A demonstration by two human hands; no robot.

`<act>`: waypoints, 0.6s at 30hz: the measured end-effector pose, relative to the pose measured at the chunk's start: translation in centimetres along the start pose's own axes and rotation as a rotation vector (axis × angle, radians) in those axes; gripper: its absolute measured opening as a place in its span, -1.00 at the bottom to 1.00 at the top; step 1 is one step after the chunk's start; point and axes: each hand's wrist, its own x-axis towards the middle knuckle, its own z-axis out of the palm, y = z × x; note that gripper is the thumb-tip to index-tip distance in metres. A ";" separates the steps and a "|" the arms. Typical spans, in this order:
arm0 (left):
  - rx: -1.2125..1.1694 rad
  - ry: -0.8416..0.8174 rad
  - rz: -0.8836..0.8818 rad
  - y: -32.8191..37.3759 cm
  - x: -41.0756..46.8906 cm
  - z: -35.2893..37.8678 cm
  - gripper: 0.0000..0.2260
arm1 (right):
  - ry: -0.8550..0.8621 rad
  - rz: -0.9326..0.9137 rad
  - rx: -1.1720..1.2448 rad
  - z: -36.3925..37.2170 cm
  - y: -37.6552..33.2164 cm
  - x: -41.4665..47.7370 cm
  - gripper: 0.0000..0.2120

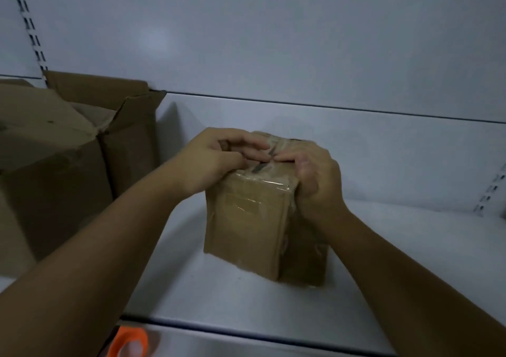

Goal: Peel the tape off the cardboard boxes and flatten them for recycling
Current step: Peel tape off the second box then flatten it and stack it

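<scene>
Counting two boxes: left hand (pixel 219 157), right hand (pixel 315 177) grip small box (pixel 253 225); large box (pixel 54 165) beside.

White shelf (pixel 383 247), small taped cardboard box (pixel 246 228) standing mid-shelf, large open cardboard box (pixel 54 165) at left

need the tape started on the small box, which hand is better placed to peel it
Left, probably. The left hand has its fingertips on the tape along the top seam, while the right hand grips the small box at its right corner, steadying it.

Brown small box (pixel 246 225), glossy clear tape (pixel 257 177); white shelf (pixel 383 274); orange object (pixel 128 341).
</scene>
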 end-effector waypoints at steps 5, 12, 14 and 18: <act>-0.245 0.131 -0.038 -1.6 0.3 -0.8 -0.60 | -0.125 -0.153 -0.063 -1.9 -0.4 -0.2 -0.61; -0.701 0.180 -0.055 -3.2 0.7 0.6 -0.72 | -0.085 -0.344 -0.098 -2.9 -3.6 -1.3 -0.74; -0.763 0.285 -0.033 -3.3 0.3 1.0 -0.78 | -0.159 -0.354 -0.085 -2.5 -4.0 -1.6 -0.71; -0.555 0.746 0.048 -3.1 -0.7 2.0 -0.88 | -0.221 -0.319 -0.112 -2.4 -4.4 -1.6 -0.68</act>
